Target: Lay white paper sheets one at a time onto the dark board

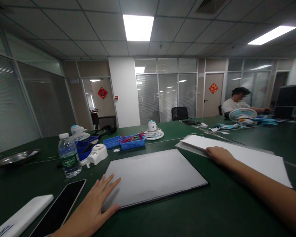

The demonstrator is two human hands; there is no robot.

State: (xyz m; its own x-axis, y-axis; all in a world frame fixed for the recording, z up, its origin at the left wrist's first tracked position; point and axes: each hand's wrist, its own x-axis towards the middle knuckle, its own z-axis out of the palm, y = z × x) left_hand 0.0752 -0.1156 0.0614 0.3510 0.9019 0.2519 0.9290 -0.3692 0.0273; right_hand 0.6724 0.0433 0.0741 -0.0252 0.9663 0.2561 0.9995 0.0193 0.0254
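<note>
My left hand (96, 200) spread flat on grey board (153, 176) corner; my right hand (218, 154) rests on white sheet (249, 158), fingers seemingly together.

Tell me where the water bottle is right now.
In the head view the water bottle stands upright at left, beyond the phone and just left of the white fan housing.

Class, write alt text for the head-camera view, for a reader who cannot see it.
A person's left hand lies flat on the near-left corner of a grey panel on a green table, while the right hand rests on white sheets. A water bottle and a phone sit to the left.
</note>
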